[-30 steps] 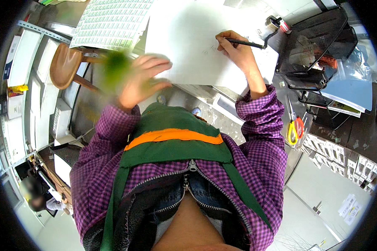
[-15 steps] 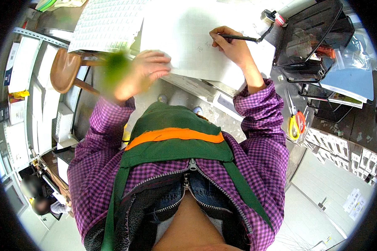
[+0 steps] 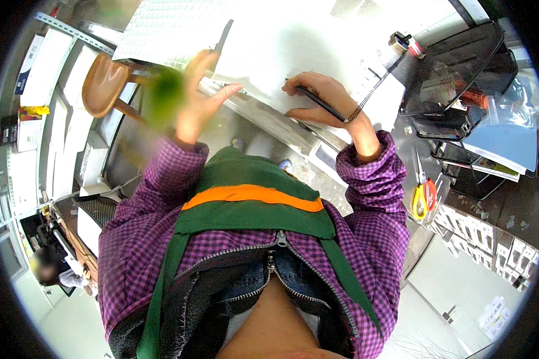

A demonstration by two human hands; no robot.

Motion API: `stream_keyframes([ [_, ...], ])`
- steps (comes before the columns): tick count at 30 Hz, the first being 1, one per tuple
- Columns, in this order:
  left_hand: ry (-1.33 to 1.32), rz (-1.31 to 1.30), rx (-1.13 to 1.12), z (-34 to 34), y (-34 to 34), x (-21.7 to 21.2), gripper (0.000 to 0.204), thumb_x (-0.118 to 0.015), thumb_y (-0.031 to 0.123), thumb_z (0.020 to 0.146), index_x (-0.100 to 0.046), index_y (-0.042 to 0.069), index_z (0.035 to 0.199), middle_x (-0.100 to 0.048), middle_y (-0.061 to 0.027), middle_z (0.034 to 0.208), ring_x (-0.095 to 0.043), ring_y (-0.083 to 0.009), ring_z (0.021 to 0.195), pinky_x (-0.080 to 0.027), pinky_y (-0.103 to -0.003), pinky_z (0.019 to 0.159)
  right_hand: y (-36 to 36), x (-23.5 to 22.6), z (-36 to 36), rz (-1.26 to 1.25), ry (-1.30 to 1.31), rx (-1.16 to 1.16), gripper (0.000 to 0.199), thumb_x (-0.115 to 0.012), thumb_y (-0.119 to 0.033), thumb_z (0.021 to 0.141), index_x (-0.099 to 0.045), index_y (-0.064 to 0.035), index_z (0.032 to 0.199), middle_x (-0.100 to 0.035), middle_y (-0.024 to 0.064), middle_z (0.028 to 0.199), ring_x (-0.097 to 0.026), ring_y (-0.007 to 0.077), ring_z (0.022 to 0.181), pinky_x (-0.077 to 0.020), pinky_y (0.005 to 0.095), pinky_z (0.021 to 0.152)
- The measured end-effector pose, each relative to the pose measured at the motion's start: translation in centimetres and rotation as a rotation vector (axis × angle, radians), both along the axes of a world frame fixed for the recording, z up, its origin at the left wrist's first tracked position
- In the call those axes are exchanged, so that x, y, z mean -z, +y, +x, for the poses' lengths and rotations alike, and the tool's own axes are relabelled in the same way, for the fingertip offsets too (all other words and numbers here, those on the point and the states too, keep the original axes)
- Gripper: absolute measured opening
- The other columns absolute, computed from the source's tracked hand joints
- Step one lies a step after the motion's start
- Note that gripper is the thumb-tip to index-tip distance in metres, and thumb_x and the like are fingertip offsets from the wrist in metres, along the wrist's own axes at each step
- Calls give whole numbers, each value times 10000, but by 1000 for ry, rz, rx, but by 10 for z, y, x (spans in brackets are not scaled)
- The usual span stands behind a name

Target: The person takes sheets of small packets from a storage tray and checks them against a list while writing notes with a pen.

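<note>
Head view, the only one I have. My right hand (image 3: 320, 99) sits upper centre of the frame, fingers curled shut around a black pen (image 3: 317, 103), which lies slanted across the hand with its tip toward upper left. The heel of that hand rests on the big white sheet (image 3: 281, 45) that fills the top centre, spread over the grey table (image 3: 269, 122).

My left hand (image 3: 199, 99) is left of centre, raised off the surface, fingers spread apart and holding nothing. It's motion-blurred, so I can't tell whether the fingertips touch the sheet's left edge. A blurred green blob (image 3: 163, 96) sits just left of it; too smeared to tell what it is.

A printed grid sheet (image 3: 170, 27) lies upper left, its right edge against the white sheet. Below it, a brown wooden stool (image 3: 102, 87) stands off the table's edge.

A roll of tape (image 3: 398, 42) sits beside the white sheet's upper right corner. A black wire mesh tray (image 3: 455, 66) stands upper right, with blue folders (image 3: 509, 146) at the right rim. Yellow-and-red scissors (image 3: 424, 194) lie at right, level with my right sleeve.

The lower half is my purple checked shirt (image 3: 132, 239) and green apron with an orange band (image 3: 251, 194).
</note>
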State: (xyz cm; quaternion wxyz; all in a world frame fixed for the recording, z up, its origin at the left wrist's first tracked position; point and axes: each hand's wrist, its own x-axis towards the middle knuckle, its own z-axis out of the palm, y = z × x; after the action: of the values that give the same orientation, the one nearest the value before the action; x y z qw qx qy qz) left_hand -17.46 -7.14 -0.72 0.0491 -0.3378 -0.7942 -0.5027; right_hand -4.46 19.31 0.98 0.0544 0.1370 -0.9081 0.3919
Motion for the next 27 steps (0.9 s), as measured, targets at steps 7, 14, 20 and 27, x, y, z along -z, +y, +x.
stream_keyframes([
  [7,-973,478,-9,42,-15,39,533,-729,130,923,-491,-9,1380,-547,-136,1364,-555,-212,1207,-494,-365,1019,-10,-6,3,111,16,39,445,-847,-262,735,-635,-119,1099,-644,51,992,-633,249,955,-513,359,822],
  [14,-1112,615,201,54,-9,41,286,-619,78,991,-596,-4,1264,-655,-85,1222,-626,-163,1086,-531,-323,944,-13,-11,5,127,31,50,442,-854,-256,724,-640,-120,1086,-642,52,1002,-629,262,961,-515,361,823],
  [20,-972,607,278,47,-9,52,302,-631,50,973,-598,2,1270,-663,-101,1214,-642,-177,1056,-551,-325,921,-16,-9,5,127,68,51,455,-859,-256,714,-636,-122,1088,-637,53,1001,-624,264,967,-517,362,828],
  [27,-853,578,304,38,-11,57,276,-657,1,944,-634,-25,1217,-691,-103,1151,-659,-173,1014,-567,-331,884,-18,-6,7,190,72,78,517,-874,-279,690,-625,-134,1119,-629,51,1016,-624,259,978,-523,361,837],
])
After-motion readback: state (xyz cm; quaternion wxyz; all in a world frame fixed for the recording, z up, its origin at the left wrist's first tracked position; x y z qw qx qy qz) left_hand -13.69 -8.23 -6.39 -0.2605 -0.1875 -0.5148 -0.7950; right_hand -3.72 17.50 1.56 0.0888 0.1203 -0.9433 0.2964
